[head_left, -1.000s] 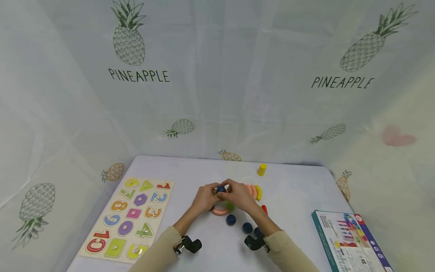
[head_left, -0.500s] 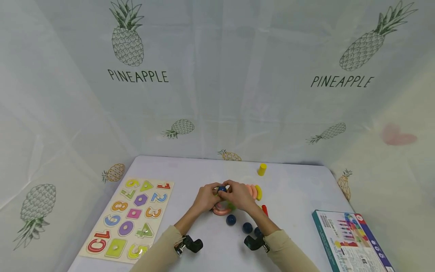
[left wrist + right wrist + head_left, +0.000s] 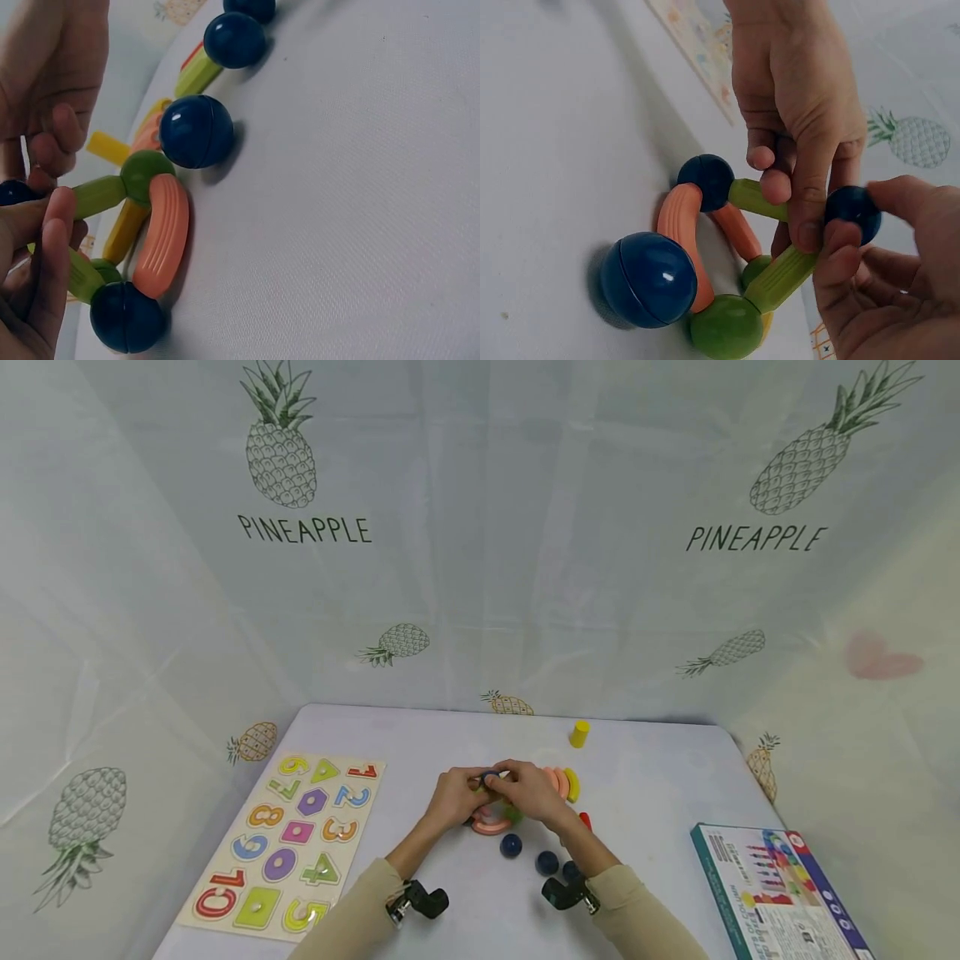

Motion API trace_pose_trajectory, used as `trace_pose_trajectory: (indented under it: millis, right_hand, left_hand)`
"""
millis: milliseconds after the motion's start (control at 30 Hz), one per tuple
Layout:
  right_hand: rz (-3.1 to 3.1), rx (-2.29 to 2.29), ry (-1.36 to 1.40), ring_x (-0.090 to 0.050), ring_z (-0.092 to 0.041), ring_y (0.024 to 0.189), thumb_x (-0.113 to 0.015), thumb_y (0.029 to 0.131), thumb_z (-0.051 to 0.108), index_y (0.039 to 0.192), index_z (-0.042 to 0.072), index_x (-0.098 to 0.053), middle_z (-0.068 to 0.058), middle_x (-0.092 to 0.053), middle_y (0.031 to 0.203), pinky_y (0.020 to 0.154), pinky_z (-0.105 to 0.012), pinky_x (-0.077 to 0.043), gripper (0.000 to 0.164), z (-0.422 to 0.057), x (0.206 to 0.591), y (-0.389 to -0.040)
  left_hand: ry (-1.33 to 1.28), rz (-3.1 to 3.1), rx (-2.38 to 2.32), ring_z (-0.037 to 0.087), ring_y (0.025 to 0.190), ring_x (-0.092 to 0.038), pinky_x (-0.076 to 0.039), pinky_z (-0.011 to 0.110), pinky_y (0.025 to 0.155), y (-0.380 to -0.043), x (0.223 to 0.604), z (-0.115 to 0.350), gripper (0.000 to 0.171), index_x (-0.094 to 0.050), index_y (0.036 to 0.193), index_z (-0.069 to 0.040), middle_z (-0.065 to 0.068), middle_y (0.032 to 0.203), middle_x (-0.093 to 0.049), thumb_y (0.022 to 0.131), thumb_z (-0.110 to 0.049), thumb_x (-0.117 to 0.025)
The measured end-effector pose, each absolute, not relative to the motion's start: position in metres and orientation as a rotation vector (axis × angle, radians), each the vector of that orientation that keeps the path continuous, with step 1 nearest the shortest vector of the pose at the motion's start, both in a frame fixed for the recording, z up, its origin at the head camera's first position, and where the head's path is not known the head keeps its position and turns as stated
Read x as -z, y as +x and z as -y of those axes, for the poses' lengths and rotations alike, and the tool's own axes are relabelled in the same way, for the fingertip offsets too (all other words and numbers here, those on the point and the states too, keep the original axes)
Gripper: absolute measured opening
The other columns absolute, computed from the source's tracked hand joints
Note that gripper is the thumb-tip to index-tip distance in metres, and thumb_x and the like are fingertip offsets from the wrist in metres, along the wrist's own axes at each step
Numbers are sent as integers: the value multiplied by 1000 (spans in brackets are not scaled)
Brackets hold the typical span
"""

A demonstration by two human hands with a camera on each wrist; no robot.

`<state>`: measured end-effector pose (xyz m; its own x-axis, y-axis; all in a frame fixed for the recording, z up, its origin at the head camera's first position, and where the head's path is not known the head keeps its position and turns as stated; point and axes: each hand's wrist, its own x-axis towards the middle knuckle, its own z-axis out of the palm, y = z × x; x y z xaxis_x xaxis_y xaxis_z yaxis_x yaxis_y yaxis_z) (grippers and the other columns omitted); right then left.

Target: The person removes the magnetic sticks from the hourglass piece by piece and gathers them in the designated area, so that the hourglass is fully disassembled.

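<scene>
Both hands meet over a small frame of toy building sticks and balls. In the right wrist view my right hand (image 3: 930, 262) pinches a blue ball (image 3: 853, 214) at its top, between thumb and fingers. My left hand (image 3: 802, 105) grips the light green sticks (image 3: 784, 281) just below that ball. These sticks slope down to a green ball (image 3: 727, 327) and a lower blue ball (image 3: 705, 181). Curved salmon sticks (image 3: 163, 236) join the balls at the base, which stands on the table. Fingers hide part of the top joint.
Loose blue balls (image 3: 547, 862) lie before the right forearm. Salmon and yellow curved pieces (image 3: 572, 785) sit beyond the right hand, a yellow cylinder (image 3: 579, 733) farther back. A number puzzle board (image 3: 285, 847) lies left, a box (image 3: 776, 893) right.
The top blue ball shows less between the fingers in the head view, as the right thumb shifts over it. Both hands stay nearly in place.
</scene>
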<state>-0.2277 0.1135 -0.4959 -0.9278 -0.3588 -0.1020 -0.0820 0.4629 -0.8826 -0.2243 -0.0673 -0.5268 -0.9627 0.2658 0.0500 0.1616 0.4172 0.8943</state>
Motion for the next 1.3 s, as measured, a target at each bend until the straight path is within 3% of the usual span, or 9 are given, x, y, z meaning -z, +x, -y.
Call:
trace_pose_trajectory:
  millis: [167, 367, 467, 633, 800, 900, 1000, 1133, 1300]
  right_hand:
    - [-2300, 1615, -383, -55, -16, 65, -62, 99, 40, 111, 9, -72, -7, -63, 78, 61, -34, -49, 35, -115, 487, -227]
    - [-2256, 1455, -545, -51, -21, 63, -63, 99, 43, 102, 10, -73, -17, -64, 80, 57, -32, -45, 35, -127, 489, -225]
    - [-2225, 1313, -634, -47, -16, 58, -62, 99, 45, 101, 14, -73, -22, -67, 85, 53, -26, -39, 33, -134, 496, -223]
    - [-2277, 1167, -685, -53, -11, 62, -66, 96, 48, 102, 25, -74, -6, -71, 83, 56, -24, -41, 25, -140, 508, -218]
    - [-2342, 1069, -757, -62, -7, 83, -73, 91, 41, 108, 22, -74, 9, -71, 95, 72, -27, -49, 25, -138, 512, -211]
    - [-2367, 995, -800, -62, -4, 88, -76, 90, 36, 111, 20, -73, 10, -72, 104, 77, -28, -50, 26, -136, 514, -208]
    - [-2373, 931, -810, -60, -4, 81, -78, 89, 32, 113, 21, -72, 10, -71, 107, 73, -26, -50, 28, -136, 515, -206]
    - [-2383, 868, -810, -57, -4, 76, -80, 87, 28, 114, 20, -71, 10, -70, 105, 69, -25, -49, 30, -137, 515, -203]
    - [-2401, 815, -820, -60, -5, 86, -82, 85, 24, 112, 18, -71, 11, -68, 101, 77, -25, -50, 30, -139, 513, -198]
  left_hand:
    - [404, -2563, -1613, 22, 51, -70, -52, 23, 47, -226, 527, 67, 20, -78, 103, -8, 8, 62, -72, 87, -20, -81]
    - [409, -2733, -1471, 10, 58, -67, -53, 23, 57, -229, 527, 71, 36, -74, 121, -12, 8, 85, -78, 88, -25, -80]
    - [388, -2751, -1448, 11, 57, -68, -52, 24, 54, -231, 527, 75, 41, -72, 125, -11, 6, 84, -78, 87, -25, -80]
    - [351, -2605, -1569, 18, 50, -69, -51, 26, 43, -231, 526, 76, 46, -69, 129, -6, 3, 62, -72, 87, -21, -81]
    - [329, -2552, -1603, 21, 51, -70, -53, 29, 44, -228, 525, 74, 48, -67, 132, -6, 6, 67, -74, 88, -19, -80]
    - [318, -2532, -1612, 23, 52, -70, -54, 30, 45, -227, 524, 73, 49, -66, 133, -6, 9, 71, -75, 88, -19, -79]
    - [312, -2527, -1617, 24, 52, -70, -54, 31, 46, -227, 525, 73, 49, -66, 133, -5, 11, 72, -75, 88, -18, -79]
    - [311, -2517, -1629, 24, 53, -71, -55, 34, 46, -227, 525, 73, 48, -66, 132, -4, 13, 74, -75, 88, -18, -79]
    - [313, -2505, -1629, 24, 53, -71, -55, 34, 47, -228, 524, 74, 48, -65, 133, -4, 18, 79, -75, 89, -18, -78]
